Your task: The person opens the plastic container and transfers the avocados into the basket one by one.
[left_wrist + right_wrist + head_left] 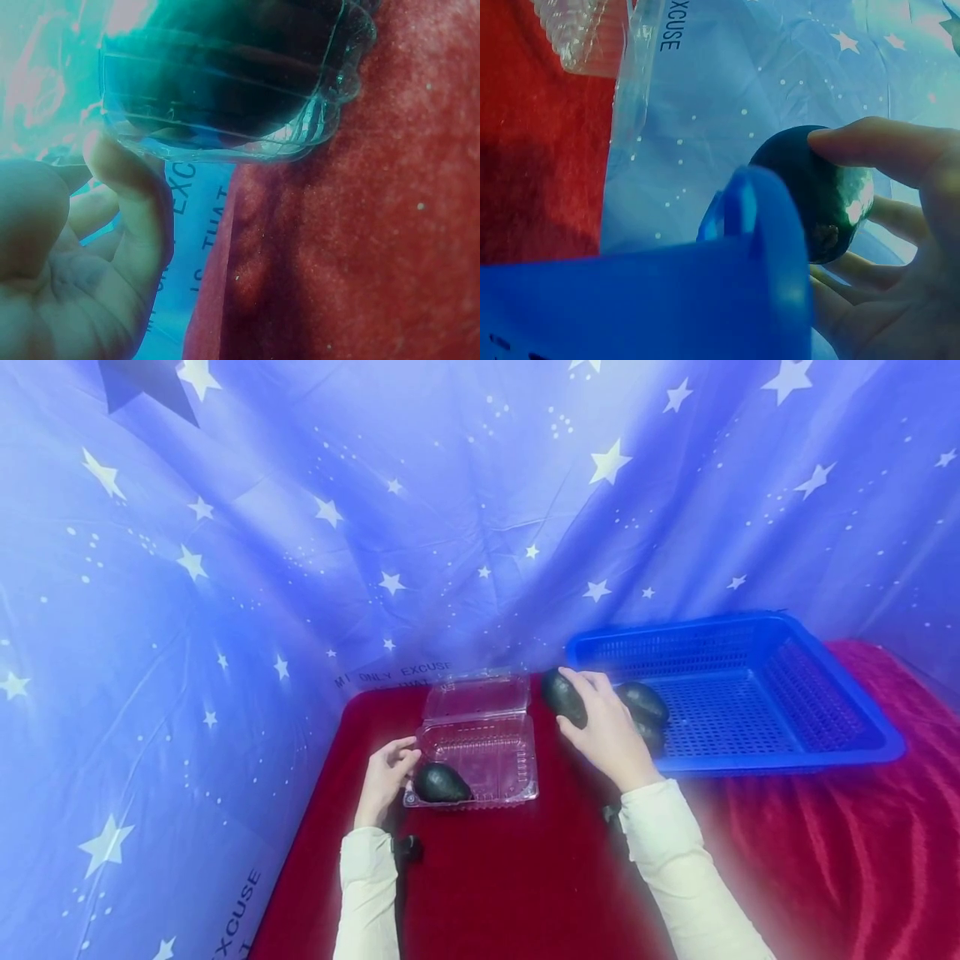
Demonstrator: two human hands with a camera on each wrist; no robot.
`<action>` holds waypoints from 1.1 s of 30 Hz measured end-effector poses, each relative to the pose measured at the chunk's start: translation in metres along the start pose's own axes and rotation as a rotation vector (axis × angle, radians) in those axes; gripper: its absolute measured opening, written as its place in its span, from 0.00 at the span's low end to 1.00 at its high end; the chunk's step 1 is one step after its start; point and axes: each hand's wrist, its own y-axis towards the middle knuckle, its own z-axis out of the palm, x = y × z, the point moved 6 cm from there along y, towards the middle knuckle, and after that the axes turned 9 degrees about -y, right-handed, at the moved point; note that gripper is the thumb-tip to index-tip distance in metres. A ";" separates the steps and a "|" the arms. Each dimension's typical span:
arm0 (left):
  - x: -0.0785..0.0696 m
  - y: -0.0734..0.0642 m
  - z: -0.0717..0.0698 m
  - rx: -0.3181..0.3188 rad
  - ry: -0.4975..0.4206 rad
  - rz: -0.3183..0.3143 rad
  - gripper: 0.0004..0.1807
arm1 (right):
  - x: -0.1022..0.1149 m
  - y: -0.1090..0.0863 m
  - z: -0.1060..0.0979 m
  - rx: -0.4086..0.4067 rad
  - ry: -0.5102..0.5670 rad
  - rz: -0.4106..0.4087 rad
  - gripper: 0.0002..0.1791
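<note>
My right hand (609, 731) grips a dark green avocado (562, 696) at the left end of a blue plastic basket (813, 760). Thumb and fingers wrap around this avocado (806, 187) in the right wrist view, just past the basket's rim (780, 217). My left hand (385, 782) pinches the left edge of a clear plastic clamshell box (506, 760), whose lid (480, 696) stands raised behind it. One avocado (441, 782) lies in the box's front left corner. Through the box wall (307, 127), it shows as a dark shape in the left wrist view.
More avocados (643, 703) lie in the basket's left end, partly hidden by my right hand. Red cloth (510, 885) covers the table. A blue star-printed curtain (450, 510) hangs close behind and along the left side.
</note>
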 end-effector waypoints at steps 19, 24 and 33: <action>-0.004 -0.004 -0.001 -0.007 0.035 0.015 0.22 | -0.027 -0.002 -0.010 -0.029 -0.027 0.119 0.37; -0.004 -0.003 -0.002 -0.008 0.032 0.012 0.22 | -0.035 -0.003 -0.013 -0.017 -0.042 0.164 0.37; -0.002 -0.002 0.000 -0.001 0.008 0.002 0.22 | -0.046 -0.003 -0.012 0.021 -0.067 0.203 0.37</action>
